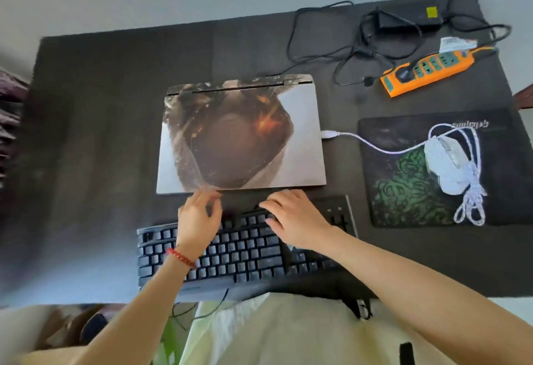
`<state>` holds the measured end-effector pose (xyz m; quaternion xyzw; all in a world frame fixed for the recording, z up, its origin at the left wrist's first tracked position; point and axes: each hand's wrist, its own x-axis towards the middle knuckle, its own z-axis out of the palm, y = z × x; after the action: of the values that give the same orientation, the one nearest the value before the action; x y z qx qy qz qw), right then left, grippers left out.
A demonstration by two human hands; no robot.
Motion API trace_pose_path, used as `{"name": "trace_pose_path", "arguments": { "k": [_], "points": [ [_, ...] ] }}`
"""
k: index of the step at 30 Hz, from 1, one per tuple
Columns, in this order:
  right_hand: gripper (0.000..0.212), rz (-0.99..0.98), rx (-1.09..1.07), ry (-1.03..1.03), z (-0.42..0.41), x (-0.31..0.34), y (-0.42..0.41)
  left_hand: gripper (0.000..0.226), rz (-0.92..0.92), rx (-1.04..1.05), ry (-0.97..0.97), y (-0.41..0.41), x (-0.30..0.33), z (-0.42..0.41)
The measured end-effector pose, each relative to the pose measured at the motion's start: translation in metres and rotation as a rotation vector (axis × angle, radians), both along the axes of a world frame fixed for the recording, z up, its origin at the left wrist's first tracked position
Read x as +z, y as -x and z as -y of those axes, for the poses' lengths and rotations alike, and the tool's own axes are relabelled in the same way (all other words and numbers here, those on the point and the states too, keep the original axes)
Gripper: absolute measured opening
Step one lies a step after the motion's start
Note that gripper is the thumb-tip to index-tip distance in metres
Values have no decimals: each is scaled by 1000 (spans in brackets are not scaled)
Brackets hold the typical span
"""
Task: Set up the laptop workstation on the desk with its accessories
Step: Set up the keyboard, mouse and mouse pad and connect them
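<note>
With the closed laptop point(242, 136) lying at frame centre on the worktop point(101, 134), the left hand point(199, 217) and right hand point(291, 217), both relaxed and holding nothing, are reaching over the keyboard point(245, 249), risking dragging it or jolting the plugged mouse cable point(375, 145).

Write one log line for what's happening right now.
laptop: shut | left hand, right hand: over keyboard, near laptop edge | mouse: on pad, plugged in
</note>
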<state>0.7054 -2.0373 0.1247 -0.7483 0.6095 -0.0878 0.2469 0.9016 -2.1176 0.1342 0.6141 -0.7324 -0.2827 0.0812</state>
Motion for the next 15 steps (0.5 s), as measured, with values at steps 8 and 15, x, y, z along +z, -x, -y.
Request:
{"name": "trace_pose_path", "arguments": {
  "k": [8, 15],
  "points": [
    [95, -249, 106, -330, 16, 6, -87, 57, 160, -180, -33, -114, -8, -18],
    [90, -280, -43, -459, 37, 9, -101, 76, 160, 90, -139, -149, -6, -14]
  ]
}}
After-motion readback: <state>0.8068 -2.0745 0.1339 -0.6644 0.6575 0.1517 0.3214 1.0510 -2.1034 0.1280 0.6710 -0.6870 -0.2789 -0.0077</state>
